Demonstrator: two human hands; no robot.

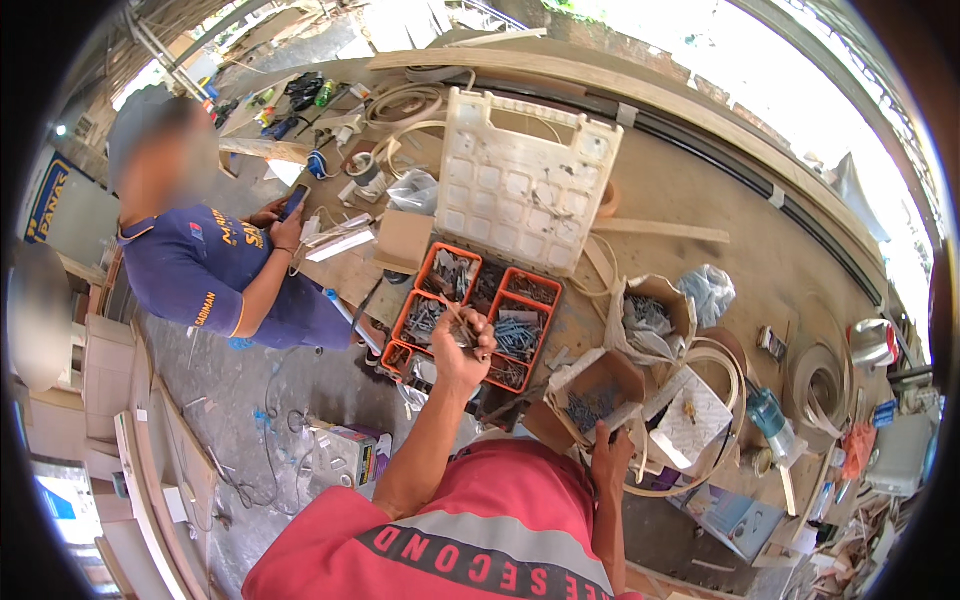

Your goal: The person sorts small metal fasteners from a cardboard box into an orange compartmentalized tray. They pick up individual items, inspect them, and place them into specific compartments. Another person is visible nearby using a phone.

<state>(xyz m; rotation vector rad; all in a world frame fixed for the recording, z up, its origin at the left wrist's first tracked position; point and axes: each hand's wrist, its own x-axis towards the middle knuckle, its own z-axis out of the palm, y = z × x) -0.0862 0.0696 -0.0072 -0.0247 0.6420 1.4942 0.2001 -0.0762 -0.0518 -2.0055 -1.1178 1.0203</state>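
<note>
My left hand point(462, 348) is over an orange-rimmed organizer tray point(546, 343), fingers curled around something small and dark that I cannot make out. Screws and other small fasteners fill its compartments, with a bunch of bluish screws point(517, 336) just right of the hand. Behind the tray, the organizer's whitish plastic lid point(527, 180) stands raised. At the near right edge of an open cardboard box point(618, 374) is my right hand point(611, 456), its fingers closed on that edge. Loose grey screws point(588, 408) lie in the box.
A second open carton point(648, 312) stands behind the box, beside a clear plastic bag point(707, 293). Coiled edging strip point(817, 385) and a teal power tool point(769, 415) lie to the right. At left, another person point(215, 250) holds a phone point(294, 203). Long boards line the far edge.
</note>
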